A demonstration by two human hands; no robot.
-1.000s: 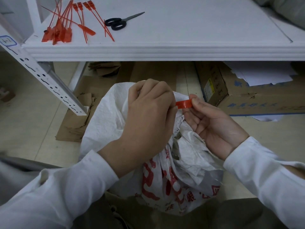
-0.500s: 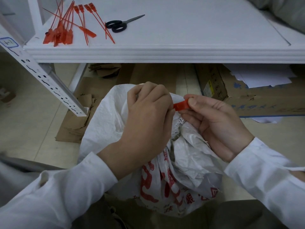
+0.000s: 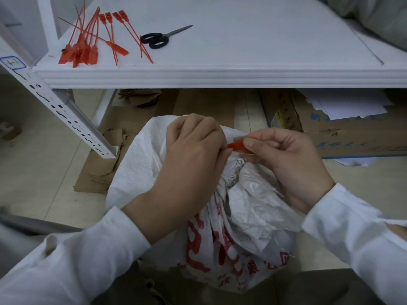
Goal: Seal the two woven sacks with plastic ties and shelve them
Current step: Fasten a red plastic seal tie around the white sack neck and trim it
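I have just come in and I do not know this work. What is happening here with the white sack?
A person in white sleeves is sealing a white woven sack with red print, in front of a white shelf. The left hand grips the gathered neck of the sack, and the right hand pinches a red plastic tie at that neck. Whether the tie is locked cannot be seen. Spare red ties and black scissors lie on the shelf.
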